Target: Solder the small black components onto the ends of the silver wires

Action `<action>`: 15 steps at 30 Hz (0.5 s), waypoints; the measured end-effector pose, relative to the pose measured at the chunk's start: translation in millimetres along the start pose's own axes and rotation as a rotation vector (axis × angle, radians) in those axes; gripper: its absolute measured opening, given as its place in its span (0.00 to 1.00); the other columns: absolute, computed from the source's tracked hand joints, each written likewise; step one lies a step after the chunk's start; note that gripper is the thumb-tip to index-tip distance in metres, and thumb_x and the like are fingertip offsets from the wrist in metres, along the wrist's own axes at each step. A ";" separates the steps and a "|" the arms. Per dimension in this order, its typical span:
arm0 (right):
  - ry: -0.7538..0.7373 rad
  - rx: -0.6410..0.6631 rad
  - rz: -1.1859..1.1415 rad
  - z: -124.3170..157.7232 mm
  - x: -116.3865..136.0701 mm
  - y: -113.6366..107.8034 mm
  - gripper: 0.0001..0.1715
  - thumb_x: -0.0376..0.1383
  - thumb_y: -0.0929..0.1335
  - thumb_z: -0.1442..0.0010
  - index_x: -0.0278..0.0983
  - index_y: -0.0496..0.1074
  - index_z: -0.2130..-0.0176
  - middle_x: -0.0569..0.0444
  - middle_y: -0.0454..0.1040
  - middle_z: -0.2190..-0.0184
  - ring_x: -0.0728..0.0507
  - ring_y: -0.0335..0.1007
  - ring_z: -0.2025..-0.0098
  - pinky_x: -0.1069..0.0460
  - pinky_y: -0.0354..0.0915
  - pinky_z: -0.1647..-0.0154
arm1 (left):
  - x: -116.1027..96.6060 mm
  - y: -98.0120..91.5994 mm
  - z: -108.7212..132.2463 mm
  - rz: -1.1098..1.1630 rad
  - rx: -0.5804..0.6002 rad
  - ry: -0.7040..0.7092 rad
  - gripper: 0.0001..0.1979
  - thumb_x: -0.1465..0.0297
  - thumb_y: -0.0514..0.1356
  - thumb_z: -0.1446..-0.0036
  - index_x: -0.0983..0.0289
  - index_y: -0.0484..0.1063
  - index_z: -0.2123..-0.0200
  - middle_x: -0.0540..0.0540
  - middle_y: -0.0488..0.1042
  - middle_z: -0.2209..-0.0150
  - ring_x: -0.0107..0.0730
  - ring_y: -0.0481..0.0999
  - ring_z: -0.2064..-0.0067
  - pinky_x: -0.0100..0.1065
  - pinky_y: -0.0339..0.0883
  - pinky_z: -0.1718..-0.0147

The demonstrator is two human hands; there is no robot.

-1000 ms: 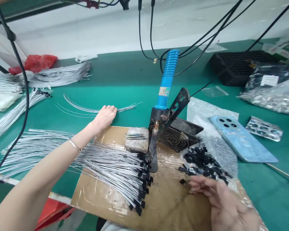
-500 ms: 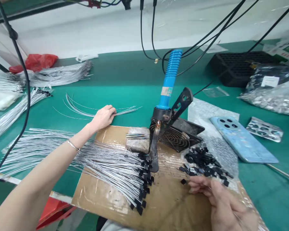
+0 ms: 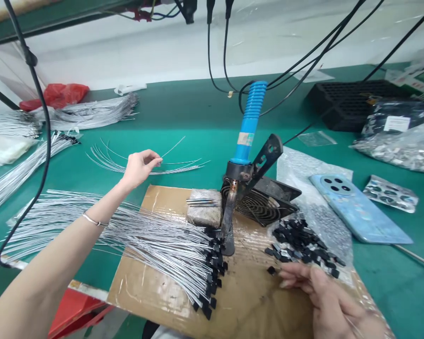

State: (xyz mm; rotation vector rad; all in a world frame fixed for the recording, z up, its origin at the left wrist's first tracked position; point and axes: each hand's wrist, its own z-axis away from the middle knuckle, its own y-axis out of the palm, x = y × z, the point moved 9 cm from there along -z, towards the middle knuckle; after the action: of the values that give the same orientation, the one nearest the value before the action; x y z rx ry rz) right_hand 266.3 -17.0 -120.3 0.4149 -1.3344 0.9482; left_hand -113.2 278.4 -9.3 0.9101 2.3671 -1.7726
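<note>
My left hand (image 3: 143,165) pinches the end of a thin white wire (image 3: 173,146), raised over a loose fan of similar wires (image 3: 178,171) on the green bench. On the cardboard at the lower right, my right hand (image 3: 327,296) has its fingers drawn together. A pale thin strand shows by its palm, but its grip is blurred. Just left of those fingertips lies a small black connector piece (image 3: 272,270). Behind them is a heap of such black pieces (image 3: 300,238). A bundle of white wires with black ends (image 3: 169,245) spreads across the cardboard.
A blue-handled soldering iron (image 3: 249,122) stands in a metal holder beside a small fan (image 3: 257,200). A worn block (image 3: 204,212) bears several thin rods. To the right are a blue phone (image 3: 360,207), bubble wrap (image 3: 304,174) and a black tray (image 3: 353,101). Black cables hang overhead.
My left hand has lifted from the loose wires and moved left, drawing one wire up at an angle. My right hand stays nearly in place; the view has shifted slightly.
</note>
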 end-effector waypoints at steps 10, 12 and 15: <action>0.013 0.034 0.015 1.7 -0.2 0.1 0.26 0.55 0.70 0.42 0.35 0.81 0.67 0.49 0.83 0.66 0.40 0.78 0.65 0.47 0.71 0.52 | -14.1 31.4 18.8 -0.160 0.134 0.110 0.14 0.66 0.61 0.34 0.65 0.73 0.48 0.59 0.75 0.48 0.41 0.78 0.52 0.47 0.74 0.53; 0.011 0.031 0.035 2.5 1.7 0.0 0.27 0.56 0.69 0.42 0.35 0.82 0.66 0.49 0.83 0.66 0.40 0.78 0.65 0.47 0.71 0.53 | -17.3 41.9 21.6 -0.209 0.160 0.131 0.15 0.66 0.61 0.34 0.64 0.71 0.46 0.60 0.74 0.46 0.42 0.77 0.50 0.48 0.74 0.53; 0.000 0.013 0.050 3.1 5.4 -0.6 0.28 0.56 0.69 0.42 0.35 0.82 0.66 0.49 0.83 0.67 0.40 0.78 0.65 0.46 0.71 0.54 | -19.8 49.1 23.0 -0.257 0.189 0.152 0.16 0.66 0.61 0.34 0.64 0.71 0.45 0.60 0.74 0.46 0.43 0.77 0.50 0.48 0.74 0.53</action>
State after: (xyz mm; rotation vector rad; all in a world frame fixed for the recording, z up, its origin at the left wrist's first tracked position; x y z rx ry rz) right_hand 264.6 -17.8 -114.3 0.3929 -1.3448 0.9987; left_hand -80.4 258.0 -52.2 0.8177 2.5445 -2.1231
